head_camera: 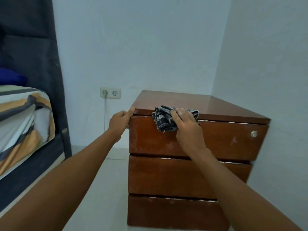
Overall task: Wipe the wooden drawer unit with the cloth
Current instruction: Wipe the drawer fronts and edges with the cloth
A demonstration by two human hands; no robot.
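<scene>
Wiping: the right hand [185, 124] is pressing a crumpled dark checked cloth [164, 120] against the upper front edge of the wooden drawer unit [191, 174], where the top panel [200, 104] is meeting the top drawer [216, 140].
Right fingers [179, 112]: they are curling over the cloth and holding it bunched. Part of it is lying on the top panel and part is hanging down over the top drawer's face.
Bracing: the left hand [120, 121] is gripping the unit's near left top corner. The thumb is lying along the top edge and the other fingers are wrapping round the side, mostly hidden.
Cloth position: it is sitting left of the middle of the front edge, well apart from the round lock [253, 133] at the drawer's right end.
Unit: it is standing on the pale floor [106, 189] in the room's corner, its right side close to the wall, with three drawer fronts stacked one above another.
Around: a double wall socket [110, 92] is sitting behind and to the left, with a white cable [105, 112] hanging down from its left outlet. A bed [21, 117] with a striped sheet is showing at the left edge.
</scene>
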